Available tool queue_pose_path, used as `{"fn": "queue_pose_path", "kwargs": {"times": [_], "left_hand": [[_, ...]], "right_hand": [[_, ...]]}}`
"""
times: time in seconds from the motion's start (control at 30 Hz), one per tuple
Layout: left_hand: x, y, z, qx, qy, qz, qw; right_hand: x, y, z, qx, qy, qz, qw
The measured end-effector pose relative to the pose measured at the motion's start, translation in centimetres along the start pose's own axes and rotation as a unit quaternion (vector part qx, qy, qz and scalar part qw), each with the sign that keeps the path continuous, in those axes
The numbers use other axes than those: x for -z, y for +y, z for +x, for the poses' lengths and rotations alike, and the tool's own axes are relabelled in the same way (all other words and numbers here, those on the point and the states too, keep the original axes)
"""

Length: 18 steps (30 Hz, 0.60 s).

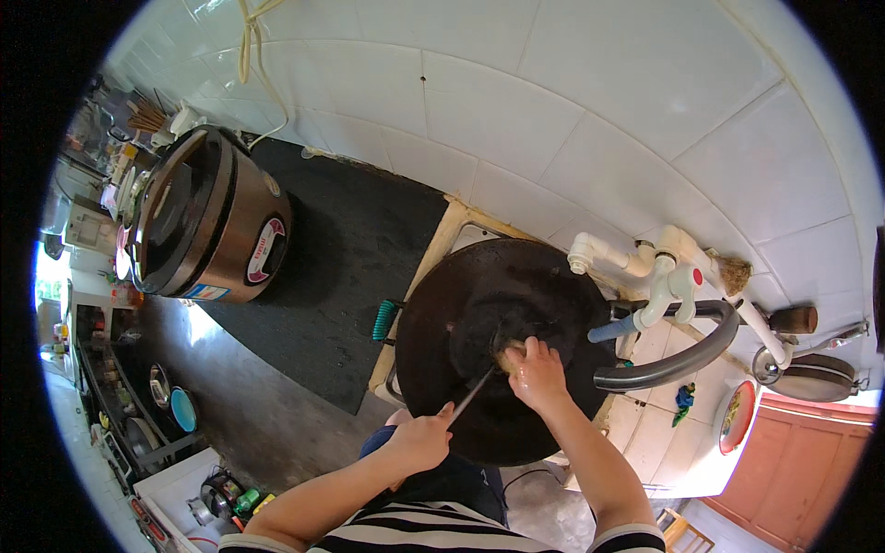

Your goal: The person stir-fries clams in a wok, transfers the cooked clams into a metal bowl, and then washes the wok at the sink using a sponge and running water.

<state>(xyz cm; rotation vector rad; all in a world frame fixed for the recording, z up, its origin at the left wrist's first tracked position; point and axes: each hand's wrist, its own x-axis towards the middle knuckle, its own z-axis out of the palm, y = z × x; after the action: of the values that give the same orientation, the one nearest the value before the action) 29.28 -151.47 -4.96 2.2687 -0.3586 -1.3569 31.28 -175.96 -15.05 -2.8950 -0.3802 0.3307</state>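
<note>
A large dark wok (442, 297) sits over a sink basin, with a teal-wrapped handle (384, 320) at its left. My left hand (423, 439) grips a thin metal utensil (473, 396) by its near end, over the wok's lower left rim. The utensil's far end reaches a tan scrubbing pad (508, 353) near the wok's middle; its tip is hidden there. My right hand (536, 373) is wet and closed on that pad, low inside the wok.
White plastic taps (667, 290) with a grey hose (664, 373) reach over the wok's right side. A brown rice cooker (238, 221) stands on the black mat (332, 263) at left. On the right tiled counter are a red-rimmed bowl (737, 418) and a small blue-green cloth (683, 401).
</note>
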Motion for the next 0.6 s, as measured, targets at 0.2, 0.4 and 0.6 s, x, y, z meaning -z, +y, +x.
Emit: {"fn": "queue_pose_path", "kwargs": {"times": [0.2, 0.4, 0.6], "left_hand": [[-0.4, 0.0, -1.7, 0.034, -0.019, 0.109, 0.993], [0.1, -1.1, -3.3, -0.034, 0.037, 0.173, 0.984], [0.8, -0.9, -4.9, -0.042, 0.103, 0.19, 0.975]], "right_hand": [[1.8, 3.3, 0.4, -0.089, -0.006, -0.13, 0.987], [3.1, -3.1, -0.9, -0.1, 0.104, 0.03, 0.989], [3.7, -2.8, 2.8, -0.087, 0.186, 0.025, 0.978]]}}
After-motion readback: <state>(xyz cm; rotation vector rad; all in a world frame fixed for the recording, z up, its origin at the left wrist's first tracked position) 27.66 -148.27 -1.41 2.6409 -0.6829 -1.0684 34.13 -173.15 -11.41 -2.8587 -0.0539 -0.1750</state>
